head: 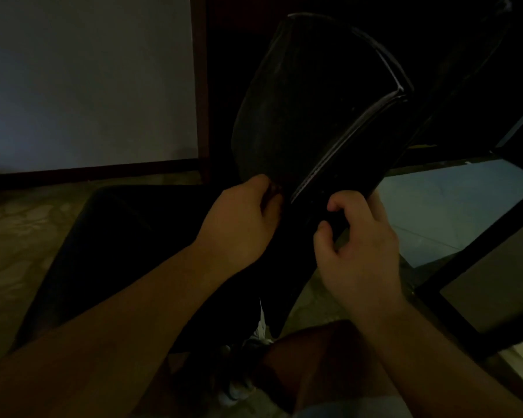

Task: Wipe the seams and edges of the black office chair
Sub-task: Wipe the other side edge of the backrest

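The black office chair [308, 95] fills the middle of the dim head view, its padded back tilted to the right. A pale stitched seam [344, 143] runs diagonally down it. My left hand [242, 215] grips the lower edge of the padded part, fingers tucked behind it just left of the seam's lower end. My right hand [360, 239] has thumb and fingers curled round the dark edge right of the seam. Whether a cloth sits under those fingers is too dark to tell.
A pale wall panel [85, 79] with a dark wooden frame stands at the left, above a mottled floor [15, 236]. A black-framed glass table [453, 206] lies close on the right. My knee [314, 363] and a white shoe [239, 390] are at the bottom.
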A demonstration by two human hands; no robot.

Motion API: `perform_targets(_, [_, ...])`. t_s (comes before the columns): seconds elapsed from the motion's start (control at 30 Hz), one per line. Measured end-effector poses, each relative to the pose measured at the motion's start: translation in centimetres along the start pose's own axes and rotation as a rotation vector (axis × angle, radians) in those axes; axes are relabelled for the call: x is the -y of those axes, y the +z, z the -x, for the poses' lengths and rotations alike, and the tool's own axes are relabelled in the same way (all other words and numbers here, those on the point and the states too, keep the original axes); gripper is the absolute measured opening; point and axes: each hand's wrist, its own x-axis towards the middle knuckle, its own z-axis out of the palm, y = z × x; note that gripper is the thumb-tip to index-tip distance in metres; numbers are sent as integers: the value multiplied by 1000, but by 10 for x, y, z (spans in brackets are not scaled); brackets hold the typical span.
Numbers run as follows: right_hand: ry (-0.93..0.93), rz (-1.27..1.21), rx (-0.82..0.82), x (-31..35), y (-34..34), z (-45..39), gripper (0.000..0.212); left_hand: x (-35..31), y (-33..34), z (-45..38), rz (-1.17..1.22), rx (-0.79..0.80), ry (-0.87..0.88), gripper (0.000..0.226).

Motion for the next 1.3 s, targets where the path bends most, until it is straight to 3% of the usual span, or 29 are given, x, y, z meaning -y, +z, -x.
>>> perform_targets(0.13, [3, -3, 0, 0, 1, -2, 22, -4, -4, 3, -11, 23, 55, 30])
perform_targets(0.27, [5, 12, -13, 2, 2, -1, 22, -2, -3, -7, 2, -44, -29, 31])
perform_targets(0.43, [6, 12, -9, 1, 1, -2, 23, -8, -4, -1, -31, 21, 67, 30])
perform_targets(0.6, [-1, 1, -5, 1, 1, -1, 25, -7, -5, -10, 18, -32, -71, 28])
perform_targets(0.73, [4, -7, 12, 0, -1, 2, 25, -10, -1, 2, 6, 22, 23, 25])
perform_targets(0.93, [4, 10, -4, 2, 1, -2, 23, -8, -7, -12, 13, -34, -48, 29])
perform_targets(1.13, [-1, -7, -3, 2, 1, -2, 22, -11, -7, 1, -16, 37, 72, 26])
perform_targets(1.3, [-1, 6, -11, 2, 1, -1, 22, -11, -9, -5, -5, 25, 38, 27])
